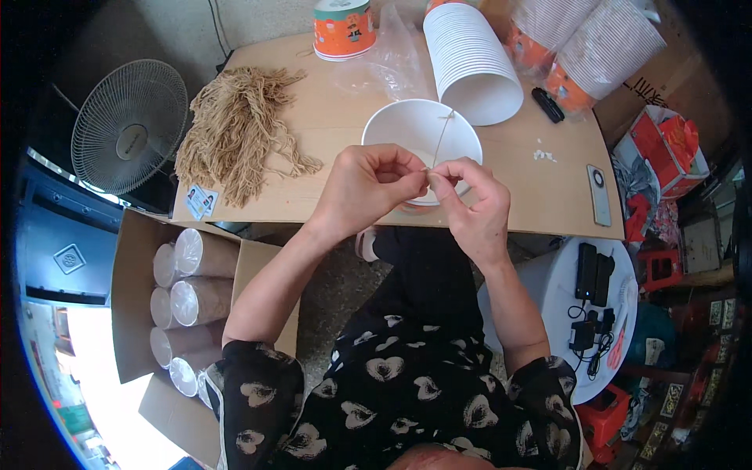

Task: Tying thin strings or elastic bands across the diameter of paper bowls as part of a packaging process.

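Over the near edge of the table, my left hand (pixel 368 188) and my right hand (pixel 476 205) meet fingertip to fingertip. Both are closed in a pinch on a thin tan string (pixel 442 139). From my fingers the string runs up to the far side of a white paper tub (pixel 388 129), which stands open-topped just beyond my hands. Something small and pale shows between my fingertips, too small to name. My hands hide part of the tub's near rim. A loose bundle of tan strings (pixel 239 129) lies on the table to the left.
Nested white tubs (pixel 474 66) lie behind, near a clear plastic bag (pixel 392 59) and an orange tub (pixel 343 31). A phone (pixel 598 194) and a black object (pixel 547 105) lie right. A fan (pixel 129 129) and a carton (pixel 133 298) of wrapped cylinders stand left; a round white stool (pixel 548 290) holds chargers.
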`<state>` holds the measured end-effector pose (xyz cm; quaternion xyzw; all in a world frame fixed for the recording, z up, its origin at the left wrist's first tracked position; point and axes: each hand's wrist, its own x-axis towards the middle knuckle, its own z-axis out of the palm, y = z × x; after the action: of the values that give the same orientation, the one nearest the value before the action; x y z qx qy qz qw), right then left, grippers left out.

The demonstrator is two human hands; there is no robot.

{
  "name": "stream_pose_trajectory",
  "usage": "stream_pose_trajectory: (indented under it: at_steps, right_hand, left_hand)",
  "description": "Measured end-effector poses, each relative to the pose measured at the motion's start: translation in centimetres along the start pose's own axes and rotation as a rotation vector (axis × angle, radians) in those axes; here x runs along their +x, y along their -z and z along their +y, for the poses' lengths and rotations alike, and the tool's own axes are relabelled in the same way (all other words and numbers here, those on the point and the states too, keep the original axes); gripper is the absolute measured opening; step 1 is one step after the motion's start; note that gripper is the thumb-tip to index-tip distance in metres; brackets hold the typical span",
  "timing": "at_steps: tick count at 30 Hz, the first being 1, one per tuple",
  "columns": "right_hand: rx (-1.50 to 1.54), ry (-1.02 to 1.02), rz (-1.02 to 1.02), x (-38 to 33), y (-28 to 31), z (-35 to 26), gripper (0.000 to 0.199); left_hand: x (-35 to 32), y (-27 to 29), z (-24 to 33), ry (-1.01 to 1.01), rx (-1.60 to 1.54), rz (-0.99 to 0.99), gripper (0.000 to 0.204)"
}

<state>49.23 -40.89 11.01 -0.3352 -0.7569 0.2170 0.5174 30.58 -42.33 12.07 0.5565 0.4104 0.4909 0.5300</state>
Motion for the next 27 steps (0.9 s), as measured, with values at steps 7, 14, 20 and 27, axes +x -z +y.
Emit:
stream_pose_trajectory:
  at_steps: [7, 14, 20, 27]
  right_hand:
    - [0.128, -0.165, -0.037, 0.0, 0.1, -0.5, 0.007]
    - [0.262, -0.316, -0.021, 0.2, 1.0, -0.7, 0.016]
    - [0.158, -0.234, -0.122, 1.4, 0.8, 0.1, 0.017]
    - [0.234, -0.206, -0.219, 1.2, 1.0, -0.4, 0.017]
  left_hand:
    - [-0.7, -0.2, 0.1, -0.055, 0.063, 0.017, 0.011]
    - [-0.4, 0.6, 0.2, 0.002, -0.004, -0.045, 0.015]
    - [-0.5, 1.1, -0.1, 0.070, -0.089, -0.118, 0.014]
    - [-0.2, 1.3, -0.1, 0.088, -0.082, -0.138, 0.016]
